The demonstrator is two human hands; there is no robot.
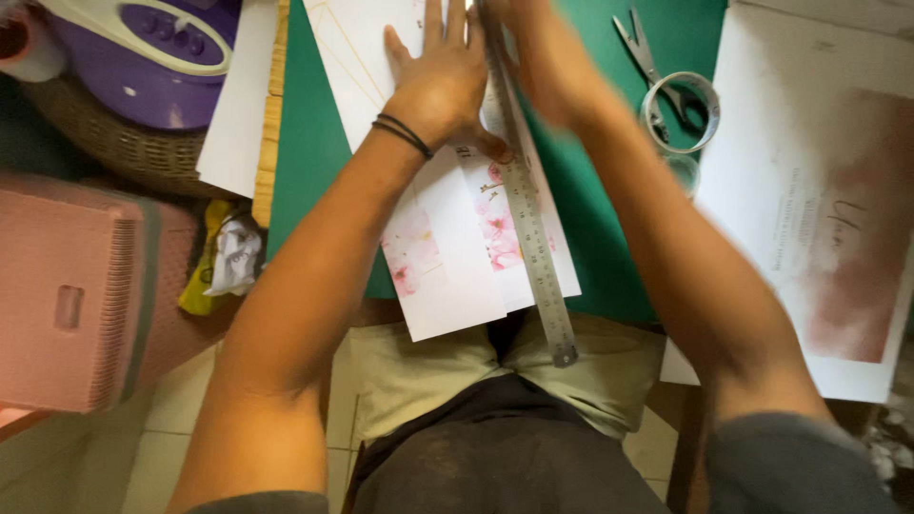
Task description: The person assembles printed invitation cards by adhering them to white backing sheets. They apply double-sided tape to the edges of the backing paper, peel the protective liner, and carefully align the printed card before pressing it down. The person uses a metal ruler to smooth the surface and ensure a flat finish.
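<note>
Overhead, left hand (443, 81) spread flat, fingers open, pressing floral paper sheets (457, 247) beside a metal ruler (528, 209) on a green mat (309, 143), right hand (543, 57) blurred at the ruler, grip unclear, scissors (647, 57) near.

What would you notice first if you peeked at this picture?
Right in the middle, the left hand presses flat on white flowered paper over a green mat, beside a long metal ruler. The right hand is blurry at the ruler's top. Scissors and a tape roll lie right.
</note>
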